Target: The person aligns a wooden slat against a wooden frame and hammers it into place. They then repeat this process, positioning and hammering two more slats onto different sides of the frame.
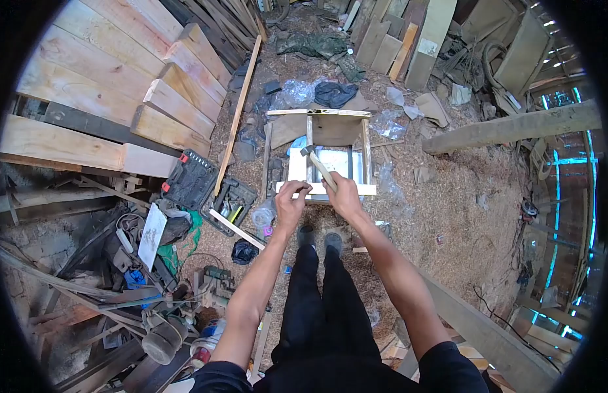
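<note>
A hammer (322, 169) with a pale wooden handle is gripped in my right hand (344, 196), its dark head pointing away over the wooden frame. The frame (366, 152) looks like a small open box or stool with uprights and a middle bar. Along its near side runs a light wooden strip (361, 189). My left hand (292, 202) rests at the left part of this strip, fingers pinched together. What lies between those fingertips is too small to make out. Inside the frame, a whitish flat surface (336, 159) shows.
An open tool case (228, 203) lies on the sawdust floor to the left, by a long thin batten (238, 114). Stacked planks (88, 78) fill the upper left. Plastic bags (335, 93) lie beyond the frame. A thick beam (513, 128) juts in from the right.
</note>
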`<action>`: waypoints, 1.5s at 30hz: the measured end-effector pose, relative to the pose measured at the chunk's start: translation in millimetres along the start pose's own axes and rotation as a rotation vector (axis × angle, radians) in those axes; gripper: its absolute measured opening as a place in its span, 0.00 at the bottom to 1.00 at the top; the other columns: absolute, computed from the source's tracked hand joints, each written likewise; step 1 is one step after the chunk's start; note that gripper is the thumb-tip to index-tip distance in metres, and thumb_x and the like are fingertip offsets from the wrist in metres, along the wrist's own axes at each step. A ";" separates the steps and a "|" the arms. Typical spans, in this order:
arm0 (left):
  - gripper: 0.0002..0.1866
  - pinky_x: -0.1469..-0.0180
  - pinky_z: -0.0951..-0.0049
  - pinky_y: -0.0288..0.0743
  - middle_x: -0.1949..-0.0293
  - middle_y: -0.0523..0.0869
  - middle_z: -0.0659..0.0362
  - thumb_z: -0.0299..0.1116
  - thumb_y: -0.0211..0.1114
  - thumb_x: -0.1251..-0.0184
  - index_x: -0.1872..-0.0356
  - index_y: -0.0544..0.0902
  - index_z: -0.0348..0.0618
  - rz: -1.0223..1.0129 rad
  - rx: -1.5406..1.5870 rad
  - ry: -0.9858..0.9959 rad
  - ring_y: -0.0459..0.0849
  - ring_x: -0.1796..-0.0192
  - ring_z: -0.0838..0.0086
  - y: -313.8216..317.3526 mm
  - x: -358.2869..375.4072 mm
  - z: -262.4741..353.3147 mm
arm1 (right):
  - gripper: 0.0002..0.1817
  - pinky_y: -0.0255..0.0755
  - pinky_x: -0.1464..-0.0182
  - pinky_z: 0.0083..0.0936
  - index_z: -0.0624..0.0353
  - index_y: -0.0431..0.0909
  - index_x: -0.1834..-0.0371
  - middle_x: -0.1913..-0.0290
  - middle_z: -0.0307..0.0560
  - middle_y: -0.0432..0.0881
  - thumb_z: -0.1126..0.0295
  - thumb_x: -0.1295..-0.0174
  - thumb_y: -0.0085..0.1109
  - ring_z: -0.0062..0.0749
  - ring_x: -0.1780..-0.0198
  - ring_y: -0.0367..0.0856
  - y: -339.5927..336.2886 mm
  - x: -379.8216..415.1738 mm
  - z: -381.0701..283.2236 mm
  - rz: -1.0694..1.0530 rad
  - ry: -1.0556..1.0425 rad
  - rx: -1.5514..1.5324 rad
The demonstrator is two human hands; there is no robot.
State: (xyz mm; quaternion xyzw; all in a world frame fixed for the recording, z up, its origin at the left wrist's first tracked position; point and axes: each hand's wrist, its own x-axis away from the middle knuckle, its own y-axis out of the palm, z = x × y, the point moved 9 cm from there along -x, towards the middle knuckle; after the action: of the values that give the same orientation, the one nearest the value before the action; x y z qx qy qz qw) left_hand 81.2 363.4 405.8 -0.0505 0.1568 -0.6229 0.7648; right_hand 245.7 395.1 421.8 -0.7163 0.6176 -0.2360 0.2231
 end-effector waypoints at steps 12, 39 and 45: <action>0.07 0.59 0.73 0.80 0.67 0.86 0.52 0.19 0.66 0.41 0.64 0.77 0.34 0.036 -0.042 -0.045 0.87 0.62 0.70 4.5 4.1 -12.4 | 0.06 0.73 0.65 0.48 0.64 0.77 0.63 0.72 0.66 0.79 0.75 0.42 0.58 0.63 0.65 0.80 1.6 -0.4 1.3 -0.003 0.006 0.043; 0.14 0.58 0.68 0.78 0.67 0.88 0.54 0.23 0.71 0.45 0.59 0.77 0.38 0.012 -0.194 0.105 0.87 0.61 0.65 2.8 3.6 2.1 | 0.17 0.71 0.59 0.47 0.67 0.72 0.48 0.70 0.67 0.80 0.65 0.33 0.52 0.62 0.65 0.81 -29.9 58.5 -14.6 -0.225 0.233 0.005; 0.14 0.58 0.68 0.78 0.68 0.88 0.53 0.23 0.71 0.45 0.59 0.77 0.38 0.020 -0.195 0.098 0.88 0.63 0.64 1.5 4.8 2.1 | 0.15 0.72 0.58 0.47 0.64 0.74 0.49 0.71 0.67 0.80 0.68 0.35 0.53 0.65 0.64 0.81 -32.5 62.5 -22.7 -0.153 0.264 -0.046</action>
State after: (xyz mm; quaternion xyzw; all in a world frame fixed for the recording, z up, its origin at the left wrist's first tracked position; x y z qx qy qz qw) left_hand 84.1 358.9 406.6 -0.0927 0.2543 -0.5989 0.7537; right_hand 265.0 337.0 463.5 -0.7289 0.5905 -0.3302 0.1050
